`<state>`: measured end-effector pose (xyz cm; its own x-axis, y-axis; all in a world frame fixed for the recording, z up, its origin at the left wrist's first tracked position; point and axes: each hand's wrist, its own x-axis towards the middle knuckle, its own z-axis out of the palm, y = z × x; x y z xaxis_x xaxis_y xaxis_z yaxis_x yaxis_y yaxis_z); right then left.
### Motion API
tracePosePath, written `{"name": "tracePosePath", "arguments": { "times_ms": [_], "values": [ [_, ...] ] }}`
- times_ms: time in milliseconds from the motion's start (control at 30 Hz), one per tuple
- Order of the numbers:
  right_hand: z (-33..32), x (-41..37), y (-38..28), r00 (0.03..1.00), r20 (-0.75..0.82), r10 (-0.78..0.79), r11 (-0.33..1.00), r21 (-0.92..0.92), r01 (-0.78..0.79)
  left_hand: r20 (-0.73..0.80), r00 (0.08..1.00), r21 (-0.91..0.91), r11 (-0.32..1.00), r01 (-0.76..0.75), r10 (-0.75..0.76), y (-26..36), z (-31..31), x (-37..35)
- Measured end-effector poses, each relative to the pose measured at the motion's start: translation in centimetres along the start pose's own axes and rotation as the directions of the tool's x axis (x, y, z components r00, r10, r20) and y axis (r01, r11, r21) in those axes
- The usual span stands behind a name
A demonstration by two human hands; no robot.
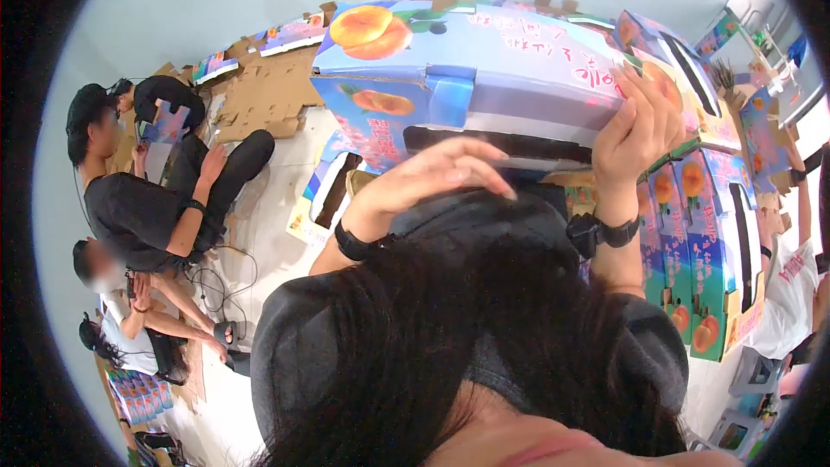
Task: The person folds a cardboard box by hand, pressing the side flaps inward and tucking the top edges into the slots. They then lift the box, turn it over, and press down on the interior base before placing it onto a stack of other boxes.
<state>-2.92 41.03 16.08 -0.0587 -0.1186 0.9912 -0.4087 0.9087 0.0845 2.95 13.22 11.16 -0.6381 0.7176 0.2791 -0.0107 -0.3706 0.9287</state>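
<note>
A: Nearest first: what is the left hand [432, 175] doing?
B: It is loosely curved with the fingers out and holds nothing. It sits just under the dark slot of the peach carton [484, 60], and I cannot tell whether it touches

A: And the right hand [635, 125]?
B: It is a little farther and to the right, spread flat on the carton's right end. The fingers lie on the printed face. I cannot tell whether the thumb hooks round an edge

A: Where is the carton itself?
B: Raised off the floor in front of the person, mid-scene, and spanning both hands

A: So what could go wrong?
B: As I judge it, one flat palm is no real clasp. With the left hand loose, the left end could drop and the whole thing could slide off the right palm

A: What would it fall onto?
B: The half-folded carton [333, 190] on the floor, just left and below. On the right, the stacked cartons [700, 233] stand just beside the right hand, so a swing that way might knock the pile

A: And farther off?
B: A seated person [147, 207] is on the left, well apart and probably safe. At the far left, flat cardboard sheets [268, 95] cover the floor and could slip under a foot
</note>
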Motion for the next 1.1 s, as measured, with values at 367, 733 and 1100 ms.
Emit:
{"name": "tracePosePath", "arguments": {
  "times_ms": [367, 733, 1100],
  "values": [
    [-1.4, -0.6, -1.0, 1.0, -0.001, 0.015, 1.0, -0.006, -0.015, -0.428, 0.876, -0.295, 0.882, -0.368, 0.222, -3.2, -0.3, 1.9],
    [-1.8, -0.4, -1.2, 0.998, 0.029, 0.054, 0.997, -0.063, -0.052, -0.47, 0.847, -0.326, 0.843, -0.429, 0.249, -2.0, -0.4, 3.7],
    [-2.0, -1.2, -1.2, 0.999, 0.009, 0.049, 0.998, -0.033, -0.049, -0.462, 0.847, -0.296, 0.855, -0.426, 0.262, -3.4, -1.0, 2.8]
  ]
}}
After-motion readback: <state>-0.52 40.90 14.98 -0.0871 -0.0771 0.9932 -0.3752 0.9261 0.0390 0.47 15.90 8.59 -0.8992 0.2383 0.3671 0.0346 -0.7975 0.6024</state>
